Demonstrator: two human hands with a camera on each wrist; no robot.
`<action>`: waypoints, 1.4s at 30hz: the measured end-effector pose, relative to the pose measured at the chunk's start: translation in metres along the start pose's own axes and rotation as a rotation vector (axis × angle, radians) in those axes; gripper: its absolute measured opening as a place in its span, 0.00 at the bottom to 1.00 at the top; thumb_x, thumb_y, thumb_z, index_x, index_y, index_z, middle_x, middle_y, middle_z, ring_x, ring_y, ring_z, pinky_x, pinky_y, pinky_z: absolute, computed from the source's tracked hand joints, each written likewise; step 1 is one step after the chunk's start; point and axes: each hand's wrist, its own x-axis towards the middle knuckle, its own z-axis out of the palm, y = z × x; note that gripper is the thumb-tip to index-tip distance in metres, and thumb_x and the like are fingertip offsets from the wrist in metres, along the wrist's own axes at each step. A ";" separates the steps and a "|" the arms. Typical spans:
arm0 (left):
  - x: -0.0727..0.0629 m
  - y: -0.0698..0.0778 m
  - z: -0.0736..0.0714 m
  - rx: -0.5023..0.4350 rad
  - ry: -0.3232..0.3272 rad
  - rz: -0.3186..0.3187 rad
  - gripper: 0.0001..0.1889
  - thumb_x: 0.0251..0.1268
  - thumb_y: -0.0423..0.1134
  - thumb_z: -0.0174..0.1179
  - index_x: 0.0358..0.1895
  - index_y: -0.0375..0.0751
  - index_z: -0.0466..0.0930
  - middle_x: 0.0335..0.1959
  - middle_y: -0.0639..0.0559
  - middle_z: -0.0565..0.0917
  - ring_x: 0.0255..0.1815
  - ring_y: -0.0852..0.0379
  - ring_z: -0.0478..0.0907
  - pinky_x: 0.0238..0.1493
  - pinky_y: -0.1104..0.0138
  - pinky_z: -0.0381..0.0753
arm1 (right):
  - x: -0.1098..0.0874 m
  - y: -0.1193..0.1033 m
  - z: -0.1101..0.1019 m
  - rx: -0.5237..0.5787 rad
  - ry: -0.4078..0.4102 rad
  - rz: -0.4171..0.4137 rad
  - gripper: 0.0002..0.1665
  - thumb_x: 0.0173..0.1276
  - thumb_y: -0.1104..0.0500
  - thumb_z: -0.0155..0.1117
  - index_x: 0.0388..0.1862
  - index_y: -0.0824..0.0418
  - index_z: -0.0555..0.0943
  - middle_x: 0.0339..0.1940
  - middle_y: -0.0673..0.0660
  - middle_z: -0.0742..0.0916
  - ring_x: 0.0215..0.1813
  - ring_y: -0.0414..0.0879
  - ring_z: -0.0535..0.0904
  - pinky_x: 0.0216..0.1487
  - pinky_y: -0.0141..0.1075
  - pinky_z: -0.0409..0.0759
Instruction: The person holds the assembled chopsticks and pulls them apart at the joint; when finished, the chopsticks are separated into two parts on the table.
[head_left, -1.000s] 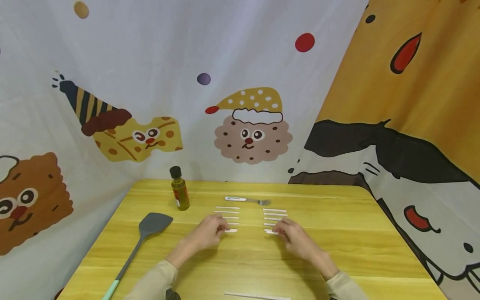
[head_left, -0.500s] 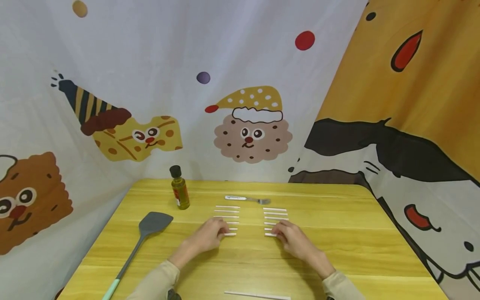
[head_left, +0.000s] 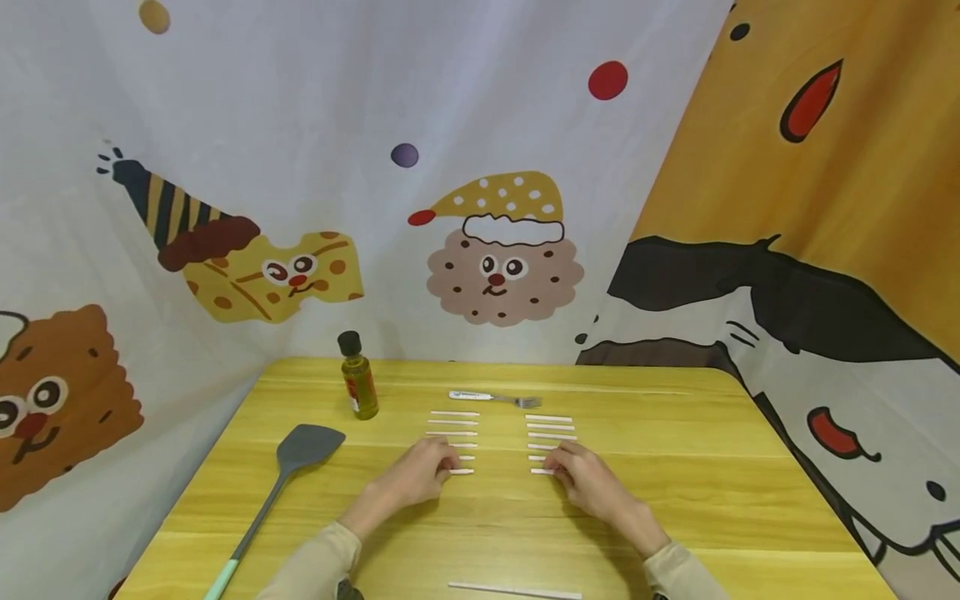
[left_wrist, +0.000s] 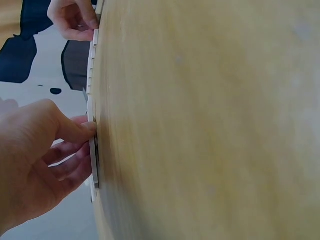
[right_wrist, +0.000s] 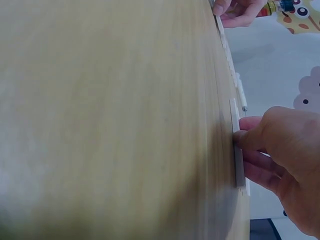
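Short, thin white sticks lie in two columns, a left column (head_left: 453,422) and a right column (head_left: 551,427), with a gap between them. My left hand (head_left: 420,473) pinches the nearest stick (head_left: 463,472) of the left column between thumb and fingers, low at the tabletop. Mirroring it, my right hand (head_left: 592,482) pinches the nearest stick (head_left: 541,472) of the right column. In the left wrist view the thumb presses the side of a stick (left_wrist: 94,162). The right wrist view shows a stick (right_wrist: 238,167) likewise between thumb and fingers. The fingers partly hide both sticks.
A fork (head_left: 472,396) with a white handle lies behind the columns. A dark-capped bottle (head_left: 362,390) stands at the back left. The grey spatula (head_left: 307,447) lies on the left. One longer white stick (head_left: 516,591) lies at the front of the wooden table (head_left: 697,467).
Both hands have drawn the nearest sticks slightly toward the front of the table, away from the sticks behind them. The bottle, fork, spatula and long stick have stayed put.
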 end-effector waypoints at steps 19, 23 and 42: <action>0.000 -0.003 0.001 -0.006 0.007 -0.004 0.09 0.61 0.22 0.64 0.38 0.40 0.86 0.33 0.54 0.80 0.33 0.65 0.73 0.35 0.74 0.78 | 0.002 -0.001 0.001 0.010 -0.014 0.011 0.13 0.57 0.76 0.72 0.34 0.59 0.84 0.33 0.50 0.84 0.35 0.40 0.81 0.35 0.29 0.82; -0.001 -0.001 -0.001 -0.008 0.002 -0.013 0.09 0.59 0.22 0.64 0.38 0.39 0.86 0.31 0.53 0.79 0.33 0.64 0.73 0.35 0.74 0.78 | 0.003 -0.001 0.002 0.010 -0.006 0.007 0.14 0.57 0.76 0.72 0.34 0.59 0.84 0.33 0.49 0.83 0.35 0.39 0.80 0.35 0.29 0.83; -0.021 0.024 -0.021 -0.049 -0.012 -0.012 0.12 0.60 0.25 0.66 0.47 0.39 0.85 0.39 0.52 0.82 0.40 0.62 0.77 0.43 0.72 0.82 | 0.005 -0.046 -0.023 0.055 -0.010 -0.075 0.13 0.56 0.72 0.74 0.39 0.61 0.84 0.39 0.49 0.85 0.41 0.41 0.83 0.42 0.31 0.85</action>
